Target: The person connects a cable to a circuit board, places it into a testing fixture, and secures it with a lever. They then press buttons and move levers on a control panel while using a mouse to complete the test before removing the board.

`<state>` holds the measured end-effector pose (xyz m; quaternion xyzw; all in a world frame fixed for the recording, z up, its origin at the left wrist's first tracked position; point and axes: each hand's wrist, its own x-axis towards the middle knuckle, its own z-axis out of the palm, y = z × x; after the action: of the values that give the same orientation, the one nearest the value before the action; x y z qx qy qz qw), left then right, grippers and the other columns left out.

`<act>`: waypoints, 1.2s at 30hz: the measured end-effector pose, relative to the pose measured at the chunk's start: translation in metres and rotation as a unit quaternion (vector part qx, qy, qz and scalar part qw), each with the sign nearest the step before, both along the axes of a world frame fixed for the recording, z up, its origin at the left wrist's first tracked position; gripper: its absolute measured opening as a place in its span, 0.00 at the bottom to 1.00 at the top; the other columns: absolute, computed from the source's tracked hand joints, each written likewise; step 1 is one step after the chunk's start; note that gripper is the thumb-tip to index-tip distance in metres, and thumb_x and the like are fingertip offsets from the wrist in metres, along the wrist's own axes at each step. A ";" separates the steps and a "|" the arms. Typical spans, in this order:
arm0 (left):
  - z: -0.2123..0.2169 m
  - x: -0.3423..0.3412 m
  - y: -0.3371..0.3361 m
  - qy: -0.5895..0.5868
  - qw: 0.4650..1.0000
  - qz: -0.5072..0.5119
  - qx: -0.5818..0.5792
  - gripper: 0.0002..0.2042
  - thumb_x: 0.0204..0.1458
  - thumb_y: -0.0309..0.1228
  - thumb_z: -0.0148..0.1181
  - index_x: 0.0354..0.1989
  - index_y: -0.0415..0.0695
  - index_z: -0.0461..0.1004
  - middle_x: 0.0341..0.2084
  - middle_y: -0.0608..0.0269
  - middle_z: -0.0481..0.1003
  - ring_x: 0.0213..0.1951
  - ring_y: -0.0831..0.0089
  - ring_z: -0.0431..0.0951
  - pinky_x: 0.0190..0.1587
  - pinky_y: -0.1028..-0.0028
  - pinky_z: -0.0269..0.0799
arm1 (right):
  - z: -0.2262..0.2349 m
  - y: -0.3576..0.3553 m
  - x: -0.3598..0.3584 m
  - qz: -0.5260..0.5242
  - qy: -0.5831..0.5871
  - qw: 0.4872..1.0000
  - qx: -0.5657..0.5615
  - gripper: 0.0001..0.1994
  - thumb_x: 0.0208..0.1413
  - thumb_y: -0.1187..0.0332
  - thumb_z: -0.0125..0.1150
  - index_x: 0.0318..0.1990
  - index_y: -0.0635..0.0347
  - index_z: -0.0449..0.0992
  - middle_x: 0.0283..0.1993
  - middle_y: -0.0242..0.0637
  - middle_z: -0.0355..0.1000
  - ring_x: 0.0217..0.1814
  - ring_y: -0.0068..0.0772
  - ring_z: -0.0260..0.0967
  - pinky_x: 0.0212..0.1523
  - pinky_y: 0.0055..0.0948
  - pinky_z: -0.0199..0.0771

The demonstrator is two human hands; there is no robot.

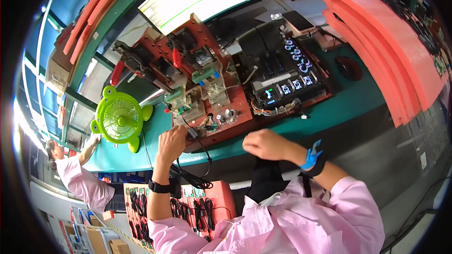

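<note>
My left hand (171, 143) is closed at the front left corner of a red test fixture (235, 113). Its fingertips are at a black cable (192, 133) that has a small dark block on it and hangs over the table edge. My right hand (266, 144) is curled closed in front of the fixture, over the table's near edge; the inside of its fingers is hidden. Two toggle clamps with red handles (177, 58) stand on the fixture above green circuit boards (203, 73). To their right, a black unit (287, 84) shows lit displays.
A green frog-shaped fan (121, 118) stands at left, near another person's arm (89, 148). Red foam sheets (376, 42) are stacked at right, near a mouse (348, 68). A bright monitor (200, 0) is behind. Bundled cables lie on a red foam tray (223, 197) below.
</note>
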<state>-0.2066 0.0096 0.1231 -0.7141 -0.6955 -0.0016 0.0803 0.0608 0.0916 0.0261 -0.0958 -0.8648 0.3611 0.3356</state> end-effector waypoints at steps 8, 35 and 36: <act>-0.002 0.005 -0.027 0.002 0.987 0.123 0.102 0.09 0.47 0.34 0.53 0.25 0.41 0.65 0.17 0.53 0.69 0.24 0.52 0.70 0.26 0.61 0.62 | 0.069 0.052 0.034 -0.244 -0.094 0.947 0.184 0.08 0.46 0.71 0.53 0.35 0.61 0.72 0.42 0.40 0.66 0.47 0.40 0.61 0.45 0.34 0.62; -0.127 0.143 0.014 -0.346 0.887 -0.092 0.291 0.14 0.43 0.29 0.60 0.13 0.43 0.61 0.11 0.61 0.62 0.13 0.62 0.65 0.14 0.68 0.58 | 0.096 0.104 0.073 -0.232 -0.276 0.901 0.243 0.05 0.40 0.71 0.59 0.27 0.59 0.74 0.50 0.37 0.65 0.63 0.40 0.49 0.58 0.59 0.37; -0.127 0.141 0.013 -0.343 0.887 -0.088 0.297 0.14 0.43 0.29 0.60 0.13 0.43 0.61 0.11 0.61 0.62 0.13 0.62 0.65 0.14 0.68 0.58 | 0.096 0.108 0.073 -0.208 -0.328 0.895 0.221 0.05 0.40 0.69 0.60 0.25 0.59 0.74 0.49 0.36 0.65 0.63 0.39 0.49 0.57 0.60 0.38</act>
<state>-0.0654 0.0226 -0.0040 -0.6704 -0.5809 -0.4595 0.0443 0.1340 0.1995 0.1223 -0.3095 -0.9436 0.0312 0.1133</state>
